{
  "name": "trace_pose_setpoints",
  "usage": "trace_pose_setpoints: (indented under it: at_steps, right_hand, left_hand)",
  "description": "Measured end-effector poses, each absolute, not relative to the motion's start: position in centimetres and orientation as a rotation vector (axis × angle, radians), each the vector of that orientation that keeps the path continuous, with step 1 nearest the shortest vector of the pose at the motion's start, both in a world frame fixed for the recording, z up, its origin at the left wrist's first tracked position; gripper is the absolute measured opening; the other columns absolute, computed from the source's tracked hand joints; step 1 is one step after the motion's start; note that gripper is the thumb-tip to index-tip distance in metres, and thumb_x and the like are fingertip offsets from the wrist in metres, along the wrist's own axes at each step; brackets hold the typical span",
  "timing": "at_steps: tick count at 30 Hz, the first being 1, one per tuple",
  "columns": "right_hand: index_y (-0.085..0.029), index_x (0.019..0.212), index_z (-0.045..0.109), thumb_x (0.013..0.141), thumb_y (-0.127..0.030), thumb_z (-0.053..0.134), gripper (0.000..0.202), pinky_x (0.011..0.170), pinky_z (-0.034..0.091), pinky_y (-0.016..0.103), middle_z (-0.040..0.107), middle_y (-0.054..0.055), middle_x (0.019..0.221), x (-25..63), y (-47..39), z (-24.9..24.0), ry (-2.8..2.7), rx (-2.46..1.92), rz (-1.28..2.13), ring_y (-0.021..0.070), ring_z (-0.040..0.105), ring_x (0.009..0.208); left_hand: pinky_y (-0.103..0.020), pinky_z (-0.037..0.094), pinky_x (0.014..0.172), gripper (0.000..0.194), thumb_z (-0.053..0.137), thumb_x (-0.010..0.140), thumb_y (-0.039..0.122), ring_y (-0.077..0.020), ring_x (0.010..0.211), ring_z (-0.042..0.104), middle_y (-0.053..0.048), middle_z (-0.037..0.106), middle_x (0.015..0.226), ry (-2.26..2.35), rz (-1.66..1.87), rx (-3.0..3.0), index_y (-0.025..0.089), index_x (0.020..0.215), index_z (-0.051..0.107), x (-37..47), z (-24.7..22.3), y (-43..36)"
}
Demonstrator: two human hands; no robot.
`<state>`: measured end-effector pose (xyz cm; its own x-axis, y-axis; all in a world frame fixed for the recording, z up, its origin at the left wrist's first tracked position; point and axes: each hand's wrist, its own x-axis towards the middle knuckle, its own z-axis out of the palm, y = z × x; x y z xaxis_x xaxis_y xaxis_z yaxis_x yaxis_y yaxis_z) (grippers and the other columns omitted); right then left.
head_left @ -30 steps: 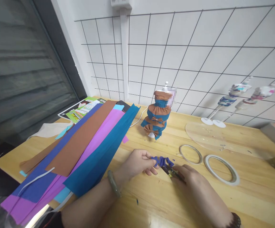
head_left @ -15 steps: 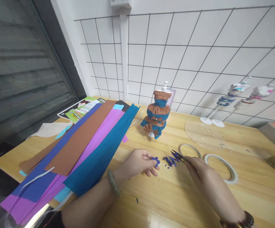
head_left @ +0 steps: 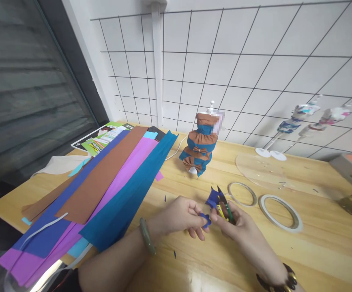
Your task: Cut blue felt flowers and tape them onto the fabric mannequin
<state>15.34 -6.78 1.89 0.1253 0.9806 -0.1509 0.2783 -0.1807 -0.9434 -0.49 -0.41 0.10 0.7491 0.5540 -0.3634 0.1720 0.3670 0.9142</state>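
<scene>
My left hand (head_left: 183,217) pinches a small dark-blue paper flower (head_left: 207,220) between thumb and fingers. Close against it on the right, my right hand (head_left: 239,223) is closed around small scissors (head_left: 222,198) with yellow and green handles, the dark blades pointing up and away from me. Its thumb tip reaches the flower's edge; whether it grips it, I cannot tell. Blue paper scraps (head_left: 213,196) lie beside the blades. Behind the hands stands a miniature dress form (head_left: 202,142) dressed in brown and teal crepe paper with bows.
Crepe paper strips (head_left: 103,178) in blue, brown, purple and teal cover the table's left side. Two tape rolls (head_left: 264,198) lie right of my hands, near a clear round sheet (head_left: 243,162). Two decorated small stands (head_left: 263,152) are at the back right, and a box (head_left: 346,170) sits at the right edge.
My right hand has moved left with the scissors, from the scraps to beside the flower, and its thumb now meets it. My left hand has shifted slightly right and nearer me.
</scene>
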Motion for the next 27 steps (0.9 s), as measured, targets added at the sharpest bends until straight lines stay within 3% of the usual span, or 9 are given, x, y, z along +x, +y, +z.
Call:
trace_pose_setpoints:
  at_steps: [8, 13, 19, 27]
  right_hand:
    - [-0.018, 0.077, 0.054, 0.066, -0.04, 0.069, 0.028, 0.038, 0.025, 0.019, 0.048, -0.005, 0.06, 14.5, -7.0, 1.3, -1.088, -1.456, 1.323, 0.0059, 0.034, 0.044]
    - [-0.018, 0.076, 0.053, 0.066, -0.041, 0.07, 0.03, 0.039, 0.021, 0.018, 0.042, -0.007, 0.055, 14.4, -7.0, 0.5, -0.887, -1.397, 1.362, 0.0041, 0.028, 0.042]
    - [-0.017, 0.08, 0.055, 0.068, -0.038, 0.07, 0.028, 0.04, 0.019, 0.019, 0.038, -0.008, 0.057, 14.0, -7.1, -0.4, -0.717, -1.345, 1.294, 0.0042, 0.025, 0.044]
    - [-0.017, 0.078, 0.054, 0.067, -0.037, 0.071, 0.028, 0.041, 0.021, 0.019, 0.044, -0.005, 0.062, 13.1, -6.8, -0.6, -0.676, -1.33, 1.22, 0.0051, 0.028, 0.045]
  left_hand:
    - [-0.018, 0.04, 0.047, 0.027, 0.065, 0.063, 0.037, -0.0098, 0.051, 0.058, -0.002, 0.063, 0.061, 0.707, 0.264, 1.241, 0.012, 0.072, 0.059, -0.5, 0.6, -0.6]
    - [-0.022, 0.044, 0.059, 0.032, 0.067, 0.064, 0.041, -0.0093, 0.059, 0.057, -0.004, 0.064, 0.067, 0.663, 0.4, 1.21, 0.011, 0.076, 0.061, -0.5, -0.1, -0.4]
    - [-0.023, 0.044, 0.06, 0.036, 0.071, 0.061, 0.039, -0.0091, 0.061, 0.055, -0.002, 0.061, 0.07, 0.693, 0.565, 1.118, 0.011, 0.081, 0.061, 0.3, -1.0, -0.5]
    - [-0.021, 0.042, 0.059, 0.034, 0.073, 0.06, 0.035, -0.007, 0.06, 0.051, -0.003, 0.06, 0.07, 0.683, 0.644, 1.059, 0.009, 0.077, 0.061, 0.8, -0.8, -0.8]
